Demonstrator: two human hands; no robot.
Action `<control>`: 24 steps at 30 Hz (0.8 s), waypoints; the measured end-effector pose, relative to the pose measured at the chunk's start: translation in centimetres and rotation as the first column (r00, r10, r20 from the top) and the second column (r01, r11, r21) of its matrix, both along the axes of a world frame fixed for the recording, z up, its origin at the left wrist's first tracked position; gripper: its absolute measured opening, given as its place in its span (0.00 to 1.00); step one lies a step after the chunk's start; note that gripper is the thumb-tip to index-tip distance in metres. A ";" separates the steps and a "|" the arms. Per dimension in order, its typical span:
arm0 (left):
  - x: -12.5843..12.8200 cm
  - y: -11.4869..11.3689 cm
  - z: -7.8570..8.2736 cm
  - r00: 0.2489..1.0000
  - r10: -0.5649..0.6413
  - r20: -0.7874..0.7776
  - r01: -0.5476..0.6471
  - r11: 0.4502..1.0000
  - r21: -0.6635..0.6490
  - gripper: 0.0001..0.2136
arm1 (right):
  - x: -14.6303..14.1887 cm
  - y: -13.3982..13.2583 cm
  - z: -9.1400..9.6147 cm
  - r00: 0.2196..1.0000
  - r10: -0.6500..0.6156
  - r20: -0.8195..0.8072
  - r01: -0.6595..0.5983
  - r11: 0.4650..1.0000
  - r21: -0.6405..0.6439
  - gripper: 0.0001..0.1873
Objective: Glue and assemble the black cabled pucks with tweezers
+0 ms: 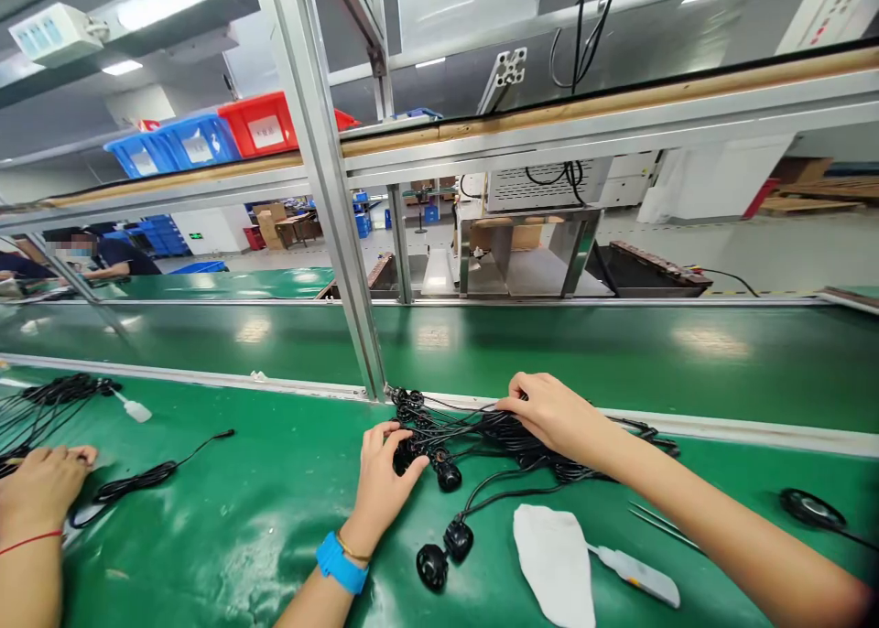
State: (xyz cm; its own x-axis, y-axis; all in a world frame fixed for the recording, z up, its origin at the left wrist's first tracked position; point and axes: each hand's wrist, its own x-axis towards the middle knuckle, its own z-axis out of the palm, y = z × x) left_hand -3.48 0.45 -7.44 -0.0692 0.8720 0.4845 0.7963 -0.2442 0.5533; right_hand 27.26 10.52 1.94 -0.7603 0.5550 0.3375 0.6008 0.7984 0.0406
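A pile of black cables [512,436] with round black heads lies on the green mat against the rail. My left hand [385,472], with a blue band on the wrist, curls its fingers and thumb around a black part at the pile's left end. Over the middle of the pile, my right hand [542,408] pinches a thin black cable between thumb and fingers. One round black head [449,475] rests just right of my left hand. Nearer to me lie two more, a black head [458,539] and a ring-like black head [432,568].
A white cloth [555,564], a white-handled tool [642,578] and metal tweezers [663,525] lie at front right. Another person's hand [45,491] works at left beside a coiled cable [137,481]. A metal post [336,189] rises behind the pile, before a green conveyor [583,353].
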 end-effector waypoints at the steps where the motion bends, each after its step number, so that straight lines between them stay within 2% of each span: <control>1: 0.2 0.1 0.0 1.000 0.003 0.004 -0.003 1.000 0.007 0.12 | -0.1 -0.6 0.0 1.000 0.002 -0.006 -0.002 1.000 0.016 0.18; 6: 0.6 0.2 0.3 1.000 0.015 0.021 -0.016 0.998 0.060 0.10 | 0.0 -2.5 -0.9 1.000 0.007 -0.018 -0.006 0.998 0.056 0.17; 9: 0.6 0.3 0.4 0.999 0.031 0.030 -0.034 0.994 0.101 0.11 | 0.4 -2.3 -1.1 1.000 -0.001 -0.016 0.002 0.999 0.041 0.15; 11: 0.7 0.3 0.5 0.999 0.028 0.027 -0.031 0.992 0.123 0.11 | 0.5 -1.2 -0.9 1.000 -0.011 -0.011 0.011 1.000 0.016 0.13; 15: 1.0 0.2 0.5 1.000 0.012 0.003 -0.012 0.987 0.163 0.12 | -0.3 2.8 -0.8 0.998 -0.054 0.028 0.056 0.996 -0.069 0.11; 18: 1.0 -0.1 0.6 1.000 -0.007 -0.020 0.011 0.981 0.195 0.12 | -1.2 5.4 -1.5 0.995 -0.061 0.084 0.076 0.981 -0.178 0.15; 21: 1.0 -0.3 0.7 0.999 -0.035 -0.042 0.043 0.975 0.217 0.12 | -1.7 6.4 -2.5 0.993 -0.051 0.109 0.081 0.955 -0.286 0.16; 24: 1.0 -0.6 0.7 0.996 -0.063 -0.057 0.074 0.971 0.226 0.12 | -0.9 6.3 -3.1 0.995 -0.060 0.075 0.083 0.934 -0.347 0.16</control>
